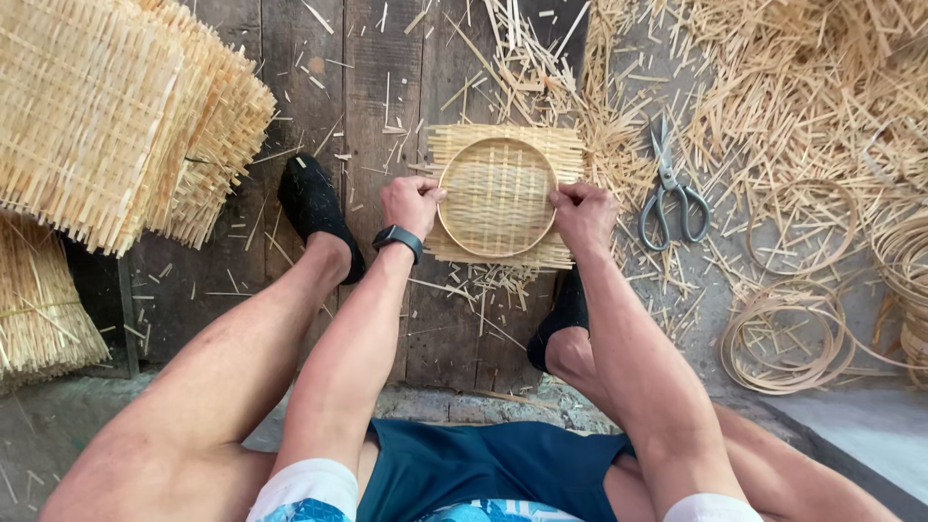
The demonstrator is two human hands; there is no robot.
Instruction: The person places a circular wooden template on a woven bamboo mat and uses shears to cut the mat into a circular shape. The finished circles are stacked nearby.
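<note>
A round hoop (498, 197) lies pressed onto a square woven mat (506, 145) on the plank floor (387, 87), just ahead of the person's feet. The mat's corners and frayed strip ends stick out past the hoop on all sides, so the ring sits as a frame over the weave. The left hand (411, 203) is closed on the hoop's left edge and the right hand (583, 211) is closed on its right edge; gripping opposite sides like this pins ring and mat together and keeps them from sliding. Both feet in black socks (314, 201) flank the work, steadying the seat. Scissors (669, 188) lie just to the right among loose cuttings (802, 106), within reach for trimming. Spare coiled hoops (788, 338) sit further right, and finished mats are stacked (106, 106) at far left, well apart from the work
</note>
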